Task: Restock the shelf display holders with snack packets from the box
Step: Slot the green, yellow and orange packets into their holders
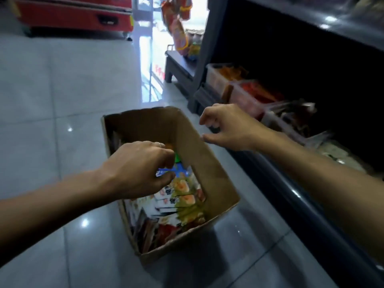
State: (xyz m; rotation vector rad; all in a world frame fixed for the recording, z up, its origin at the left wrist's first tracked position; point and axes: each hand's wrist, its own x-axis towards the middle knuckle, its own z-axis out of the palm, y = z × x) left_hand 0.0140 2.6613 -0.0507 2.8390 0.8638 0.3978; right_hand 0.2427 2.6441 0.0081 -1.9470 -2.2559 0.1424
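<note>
An open cardboard box (209,173) stands on the tiled floor, filled with several snack packets (180,204) standing on edge. My left hand (137,169) reaches into the box, its fingers curled round a blue packet (176,171). My right hand (226,126) hovers over the box's far right corner, fingers loosely curled and holding nothing. To the right, a dark shelf (270,175) carries clear display holders (245,96) with orange and red packets inside.
Glossy grey floor tiles (62,100) spread to the left. A red cabinet (72,13) stands at the back left. Hanging snack strips (178,32) and a low dark stool (178,65) sit near the bright doorway. The shelf's front edge runs close to the box's right side.
</note>
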